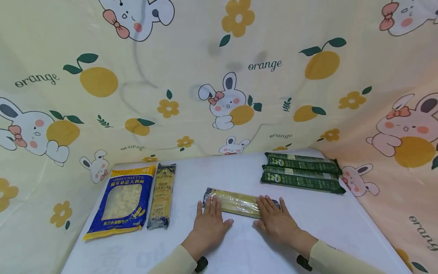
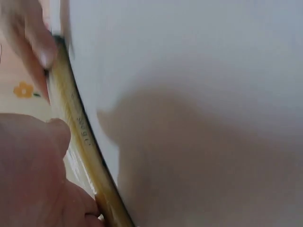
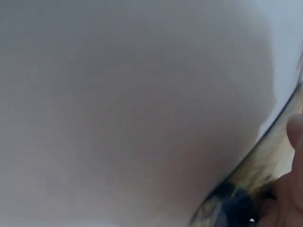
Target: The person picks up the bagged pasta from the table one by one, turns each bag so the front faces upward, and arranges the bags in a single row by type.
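A long clear packet of yellow spaghetti (image 1: 237, 202) with dark blue ends lies crosswise on the white table, slightly slanted. My left hand (image 1: 209, 222) rests its straight fingers on the packet's left part. On its right part lie the extended fingers of my right hand (image 1: 278, 224). Both thumbs stay near the packet's front edge. In the left wrist view "500 g" is legible on the side of the spaghetti packet (image 2: 78, 113). The right wrist view catches the dark end of the packet (image 3: 232, 203) beside the fingers.
To the left lie a blue and yellow orecchiette bag (image 1: 123, 201) and, beside it, another long pasta packet (image 1: 162, 196). Two dark green long packets (image 1: 302, 178) lie side by side at the back right. A patterned curtain (image 1: 184, 76) hangs behind the white table (image 1: 219, 167).
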Demonstrator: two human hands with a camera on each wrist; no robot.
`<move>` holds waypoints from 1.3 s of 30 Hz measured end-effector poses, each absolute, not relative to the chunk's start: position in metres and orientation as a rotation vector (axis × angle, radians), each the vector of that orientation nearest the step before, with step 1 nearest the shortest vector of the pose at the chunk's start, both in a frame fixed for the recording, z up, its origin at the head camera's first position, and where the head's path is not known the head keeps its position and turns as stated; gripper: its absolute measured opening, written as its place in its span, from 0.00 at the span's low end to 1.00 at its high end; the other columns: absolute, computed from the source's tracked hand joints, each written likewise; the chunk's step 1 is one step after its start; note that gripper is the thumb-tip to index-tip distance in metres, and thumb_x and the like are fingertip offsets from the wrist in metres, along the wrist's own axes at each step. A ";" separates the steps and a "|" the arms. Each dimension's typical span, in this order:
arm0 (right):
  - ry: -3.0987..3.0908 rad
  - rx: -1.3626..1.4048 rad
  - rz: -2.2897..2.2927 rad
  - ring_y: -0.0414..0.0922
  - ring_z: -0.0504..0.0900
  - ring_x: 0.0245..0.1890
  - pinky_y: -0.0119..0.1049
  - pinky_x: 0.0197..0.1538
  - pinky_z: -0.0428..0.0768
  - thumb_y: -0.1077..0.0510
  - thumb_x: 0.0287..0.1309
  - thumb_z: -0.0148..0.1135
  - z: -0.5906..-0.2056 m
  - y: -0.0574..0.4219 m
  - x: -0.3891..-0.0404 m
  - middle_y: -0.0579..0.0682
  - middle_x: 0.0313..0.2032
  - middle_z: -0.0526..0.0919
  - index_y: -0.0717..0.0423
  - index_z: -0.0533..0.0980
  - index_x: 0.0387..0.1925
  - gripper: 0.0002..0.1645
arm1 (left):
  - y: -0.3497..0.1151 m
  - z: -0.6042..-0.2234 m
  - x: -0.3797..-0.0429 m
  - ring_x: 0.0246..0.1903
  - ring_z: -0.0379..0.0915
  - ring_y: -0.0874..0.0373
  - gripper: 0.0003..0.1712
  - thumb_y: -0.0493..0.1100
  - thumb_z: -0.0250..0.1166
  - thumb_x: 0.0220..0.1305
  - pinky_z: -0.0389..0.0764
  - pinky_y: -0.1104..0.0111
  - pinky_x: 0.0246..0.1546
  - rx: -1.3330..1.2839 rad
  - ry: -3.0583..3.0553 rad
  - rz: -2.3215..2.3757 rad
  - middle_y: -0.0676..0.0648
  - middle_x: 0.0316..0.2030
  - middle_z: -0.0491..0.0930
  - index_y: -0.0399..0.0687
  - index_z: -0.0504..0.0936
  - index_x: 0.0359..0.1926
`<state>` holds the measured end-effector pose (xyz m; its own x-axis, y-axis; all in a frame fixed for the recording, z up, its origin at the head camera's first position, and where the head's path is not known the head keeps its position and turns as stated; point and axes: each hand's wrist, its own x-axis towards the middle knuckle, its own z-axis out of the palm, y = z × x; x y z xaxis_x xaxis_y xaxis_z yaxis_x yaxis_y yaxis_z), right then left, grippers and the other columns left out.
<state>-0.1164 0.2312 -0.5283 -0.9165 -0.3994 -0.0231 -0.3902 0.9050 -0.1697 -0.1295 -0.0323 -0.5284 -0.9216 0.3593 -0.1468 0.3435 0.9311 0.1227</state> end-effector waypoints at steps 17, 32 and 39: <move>2.877 -1.131 -0.162 0.53 0.77 0.68 0.47 0.62 0.81 0.29 0.80 0.38 -0.528 0.146 -0.048 0.55 0.73 0.75 0.59 0.69 0.76 0.45 | -0.048 -0.526 -0.179 0.83 0.41 0.38 0.48 0.67 0.43 0.82 0.46 0.36 0.79 0.364 2.901 0.355 0.32 0.82 0.51 0.31 0.55 0.81; 2.983 -1.294 -0.025 0.49 0.75 0.72 0.55 0.68 0.76 0.30 0.80 0.40 -0.540 0.161 -0.054 0.52 0.72 0.76 0.56 0.73 0.73 0.42 | -0.049 -0.534 -0.189 0.83 0.46 0.42 0.46 0.67 0.40 0.83 0.53 0.39 0.79 0.563 2.950 0.134 0.36 0.82 0.53 0.37 0.55 0.83; 3.001 -1.272 -0.212 0.44 0.79 0.61 0.56 0.63 0.80 0.32 0.79 0.47 -0.538 0.156 -0.064 0.46 0.62 0.81 0.52 0.78 0.64 0.33 | -0.045 -0.532 -0.213 0.56 0.79 0.41 0.29 0.59 0.57 0.80 0.83 0.45 0.54 0.710 3.275 0.035 0.38 0.54 0.83 0.38 0.81 0.60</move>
<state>-0.0637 0.1560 -0.5377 -0.6902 -0.7046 0.1648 -0.7208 0.6896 -0.0703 -0.2129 -0.0454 -0.5317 -0.8892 0.4074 0.2082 0.4117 0.9110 -0.0240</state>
